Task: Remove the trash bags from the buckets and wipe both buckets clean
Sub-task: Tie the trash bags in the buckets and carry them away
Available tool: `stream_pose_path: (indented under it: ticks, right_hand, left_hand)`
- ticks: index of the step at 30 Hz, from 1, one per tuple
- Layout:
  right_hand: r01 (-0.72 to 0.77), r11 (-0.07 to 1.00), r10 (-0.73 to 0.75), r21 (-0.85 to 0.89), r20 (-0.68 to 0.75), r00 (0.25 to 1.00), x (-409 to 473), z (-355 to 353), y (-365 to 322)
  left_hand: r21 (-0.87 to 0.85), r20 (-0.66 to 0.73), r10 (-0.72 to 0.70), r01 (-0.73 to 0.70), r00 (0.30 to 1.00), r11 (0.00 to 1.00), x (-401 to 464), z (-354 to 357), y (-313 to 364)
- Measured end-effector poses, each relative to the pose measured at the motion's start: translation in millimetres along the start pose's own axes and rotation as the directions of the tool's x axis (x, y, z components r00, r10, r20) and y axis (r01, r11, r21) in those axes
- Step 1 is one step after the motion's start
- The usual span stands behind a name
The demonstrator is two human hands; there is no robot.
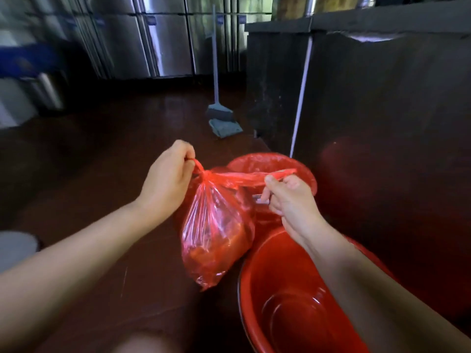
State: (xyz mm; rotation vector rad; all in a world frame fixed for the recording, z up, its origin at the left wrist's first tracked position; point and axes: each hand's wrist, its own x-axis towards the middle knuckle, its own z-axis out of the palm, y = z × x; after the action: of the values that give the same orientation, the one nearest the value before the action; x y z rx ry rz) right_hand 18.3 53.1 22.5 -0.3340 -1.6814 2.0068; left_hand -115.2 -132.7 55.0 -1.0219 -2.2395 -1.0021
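Observation:
A filled red trash bag (pixel 216 240) hangs in the air above the dark floor, left of the near red bucket (pixel 288 301). My left hand (pixel 168 179) pinches one twisted end of the bag at its neck. My right hand (pixel 288 200) grips the other stretched end, pulled to the right. The near bucket is bare inside, with no bag in it. Behind it stands a second red bucket (pixel 303 169), lined with a red bag over its rim and partly hidden by the held bag and my right hand.
A broom and dustpan (pixel 221 118) lean at the corner of a dark counter (pixel 382 98) on the right. Steel cabinet doors (pixel 165 47) line the back wall. A grey round object (pixel 17 245) sits at the left edge. My knee (pixel 142 342) shows at the bottom.

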Motion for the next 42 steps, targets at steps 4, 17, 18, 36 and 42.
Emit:
stream_pose_path:
  ticks: [4,17,18,36,42]
  right_hand:
    - [-0.108,0.99,0.112,0.086,-0.042,0.993,8.6,29.4,50.4]
    - [-0.362,0.823,0.279,-0.437,-0.245,0.929,33.3,56.6,133.4]
    - [-0.383,0.805,0.289,-0.454,-0.264,0.92,39.3,60.2,137.5]
    - [0.046,-0.079,-0.014,-0.996,0.047,0.999,122.2,49.4,176.7]
    - [0.283,0.165,0.152,-0.945,0.308,0.939,72.9,36.3,160.7]
  left_hand:
    - [0.035,0.14,-0.074,0.07,0.987,0.997,-37.2,1.7,-75.7]
    - [0.126,0.443,-0.566,0.577,0.695,0.807,-163.9,49.7,-257.9]
    - [0.115,0.427,-0.585,0.6,0.69,0.792,-165.9,52.3,-264.9]
    - [-0.127,0.433,-0.101,0.172,0.896,0.977,-48.1,114.2,-208.8]
    - [-0.097,0.476,0.012,0.04,0.879,0.994,-43.4,126.4,-193.8]
